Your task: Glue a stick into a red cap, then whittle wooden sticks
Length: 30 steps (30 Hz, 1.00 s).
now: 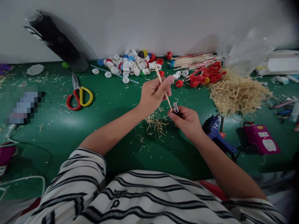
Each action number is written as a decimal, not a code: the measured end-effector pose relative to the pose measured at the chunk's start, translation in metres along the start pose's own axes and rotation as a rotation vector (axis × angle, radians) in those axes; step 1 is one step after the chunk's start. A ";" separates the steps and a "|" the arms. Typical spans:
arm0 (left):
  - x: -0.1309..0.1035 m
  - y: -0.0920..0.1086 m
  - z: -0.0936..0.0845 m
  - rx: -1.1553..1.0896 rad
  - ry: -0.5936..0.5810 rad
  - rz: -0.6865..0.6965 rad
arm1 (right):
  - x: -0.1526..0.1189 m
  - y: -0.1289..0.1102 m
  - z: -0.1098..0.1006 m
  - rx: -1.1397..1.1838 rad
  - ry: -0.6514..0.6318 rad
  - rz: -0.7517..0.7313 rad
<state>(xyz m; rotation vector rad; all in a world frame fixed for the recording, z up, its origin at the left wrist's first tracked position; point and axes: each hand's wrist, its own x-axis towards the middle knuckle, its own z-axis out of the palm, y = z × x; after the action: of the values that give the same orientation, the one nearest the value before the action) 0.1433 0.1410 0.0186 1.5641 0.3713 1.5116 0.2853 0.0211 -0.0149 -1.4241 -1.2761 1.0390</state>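
Striped shirt nearest | left hand (153, 95) pinches thin wooden stick (163, 86), light, brittle, best gripped mid-shaft | right hand (187, 121) clamps small sharpener (176, 108) at stick's 5 o'clock tip | shavings (156, 123) on worktop (112, 102) below

Two bare forearms are reaching forward from striped sleeves and converging at the centre. The left hand (153, 95) is raised slightly higher, fingers curling closed in a pinch with the thumb extended. The right hand (187, 121) is sitting just below, fingers folding inward, closed.
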 end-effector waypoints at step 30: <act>-0.006 0.010 0.012 -0.540 -0.112 -0.973 | -0.012 -0.014 0.001 -0.012 -0.061 -0.319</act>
<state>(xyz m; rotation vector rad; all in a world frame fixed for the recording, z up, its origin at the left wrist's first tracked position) 0.1491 0.1262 0.0242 0.8141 0.5056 0.6680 0.2799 0.0098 -0.0011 -1.1564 -1.4984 0.8631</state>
